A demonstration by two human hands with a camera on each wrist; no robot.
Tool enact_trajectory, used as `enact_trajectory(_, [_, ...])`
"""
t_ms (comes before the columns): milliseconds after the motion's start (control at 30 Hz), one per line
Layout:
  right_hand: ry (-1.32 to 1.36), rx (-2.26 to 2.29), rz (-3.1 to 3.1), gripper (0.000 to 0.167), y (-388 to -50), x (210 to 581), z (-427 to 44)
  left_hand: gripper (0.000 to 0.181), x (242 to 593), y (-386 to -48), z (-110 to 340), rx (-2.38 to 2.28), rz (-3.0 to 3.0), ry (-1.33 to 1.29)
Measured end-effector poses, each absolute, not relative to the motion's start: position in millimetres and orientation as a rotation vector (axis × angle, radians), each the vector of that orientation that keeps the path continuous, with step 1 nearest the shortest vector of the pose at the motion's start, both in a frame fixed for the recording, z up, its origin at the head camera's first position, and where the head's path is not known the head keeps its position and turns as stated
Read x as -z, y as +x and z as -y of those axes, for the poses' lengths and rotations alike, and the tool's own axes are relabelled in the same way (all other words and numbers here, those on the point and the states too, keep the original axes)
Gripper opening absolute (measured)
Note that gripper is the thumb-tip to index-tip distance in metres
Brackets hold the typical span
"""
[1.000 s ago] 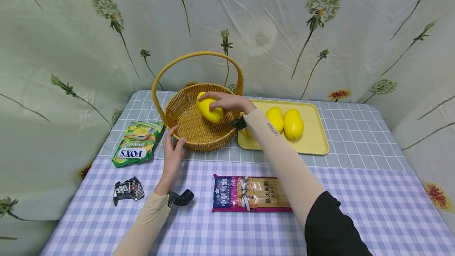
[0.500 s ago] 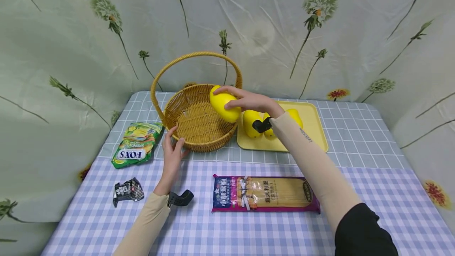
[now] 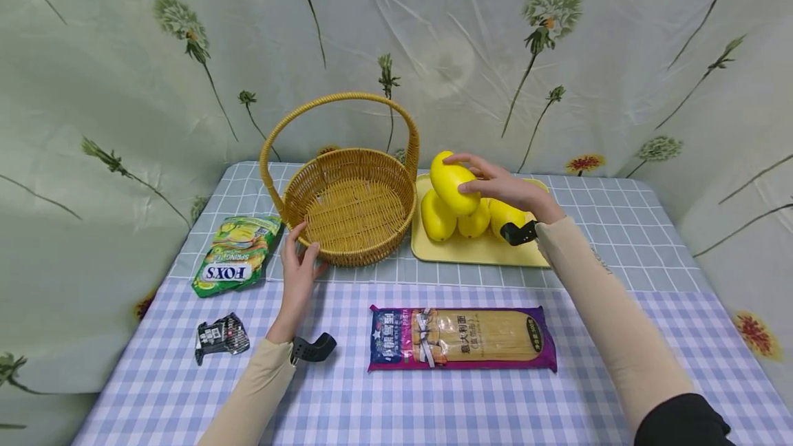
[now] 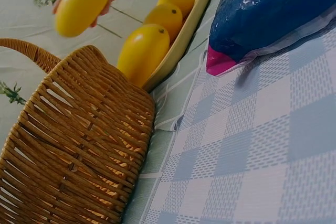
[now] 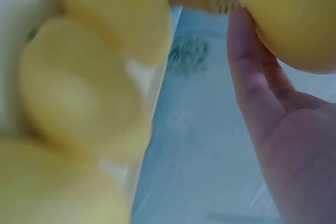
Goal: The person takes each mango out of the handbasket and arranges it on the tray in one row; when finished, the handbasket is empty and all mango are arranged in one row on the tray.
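Observation:
My right hand (image 3: 504, 184) holds a yellow mango (image 3: 452, 181) in the air above the pale yellow tray (image 3: 483, 255), thumb and fingers on either side of it. Below it, three more mangoes (image 3: 438, 217) lie in the tray. The held mango (image 4: 84, 3) also shows at the top of the left wrist view. Beside the tray stands a wicker basket (image 3: 356, 208) with a tall handle, its inside bare. My left hand (image 3: 299, 277) touches the basket's front left rim with thumb and fingertips; its other fingers are hard to see. The left wrist view does not show that hand.
A green FOX'S bag (image 3: 235, 253) lies left of the basket. Nearer the front left is a small black wrapper (image 3: 221, 337). A long pasta packet (image 3: 461, 338) lies on the checked cloth (image 3: 446, 405) in front of the tray. A floral curtain hangs behind.
My right hand has lifted the mango out of the basket and carried it right, over the tray. The left hand has stayed at the basket rim.

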State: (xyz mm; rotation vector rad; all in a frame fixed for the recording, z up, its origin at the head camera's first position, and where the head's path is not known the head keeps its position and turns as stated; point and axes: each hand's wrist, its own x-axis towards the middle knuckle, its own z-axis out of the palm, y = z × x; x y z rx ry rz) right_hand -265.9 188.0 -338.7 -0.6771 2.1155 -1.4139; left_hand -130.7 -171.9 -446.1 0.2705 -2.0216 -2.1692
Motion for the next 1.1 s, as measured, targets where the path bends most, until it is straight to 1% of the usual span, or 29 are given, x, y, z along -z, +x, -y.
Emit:
enact_trajectory(400, [-0.393,1.590,-2.195,0.059,-247,361,-281,0.047,446,-131,172,2.153,2.035,0.276])
enact_trajectory(600, [-0.244,1.598,-2.237,0.059,-239,379,-316,0.048,446,-131,172,2.153,2.037,0.286])
enact_trajectory(800, [-0.129,1.524,-2.291,0.063,-233,401,-331,0.048,446,-131,172,2.171,2.018,0.277])
enact_trajectory(933, [-0.139,1.426,-2.362,0.066,-230,410,-330,0.047,446,-131,172,2.168,2.025,0.275])
enact_trajectory(1100, [-0.151,1.371,-2.413,0.065,-228,413,-327,0.048,446,-131,172,2.170,2.026,0.270])
